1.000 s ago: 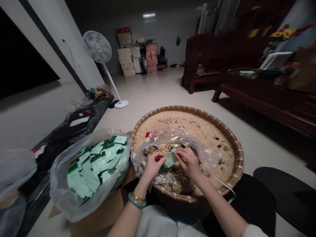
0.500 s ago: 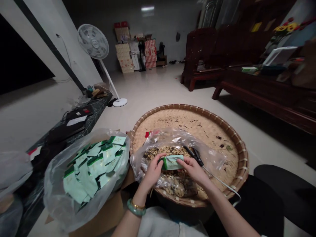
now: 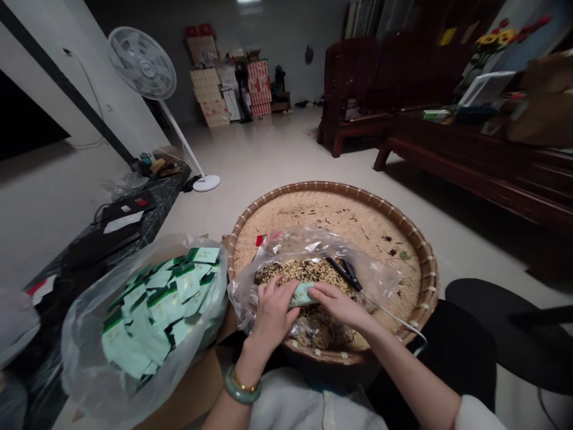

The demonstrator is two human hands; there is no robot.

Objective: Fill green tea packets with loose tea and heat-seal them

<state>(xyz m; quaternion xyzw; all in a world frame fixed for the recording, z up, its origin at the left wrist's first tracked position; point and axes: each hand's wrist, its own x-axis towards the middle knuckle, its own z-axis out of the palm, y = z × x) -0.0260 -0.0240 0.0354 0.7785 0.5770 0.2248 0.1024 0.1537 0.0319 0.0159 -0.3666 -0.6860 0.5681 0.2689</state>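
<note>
Holding a pale green packet (image 3: 302, 294) between both hands, the person works low over a clear plastic bag (image 3: 264, 254), which lies in a wide round bamboo tray (image 3: 376, 206). The left hand (image 3: 273, 313) has its fingers curled and closed over one end of the packet. The right hand (image 3: 338, 304) keeps its fingers together on the other end, so the packet is clamped and only a small middle part can be seen. It sits just above a heap of dry brown and pale bits (image 3: 304, 270) inside the bag. A black tool (image 3: 344, 273) with a white cord (image 3: 394, 319) lies on the bag, near the right hand. A jade bangle (image 3: 236, 385) is on the left wrist. Beside the tray, a cardboard box (image 3: 192, 382) carries a second plastic bag (image 3: 85, 352), full of green and pale packets (image 3: 156, 304). Gripping both ends evenly, as here, seems a good way to keep the packet flat and steady.
</note>
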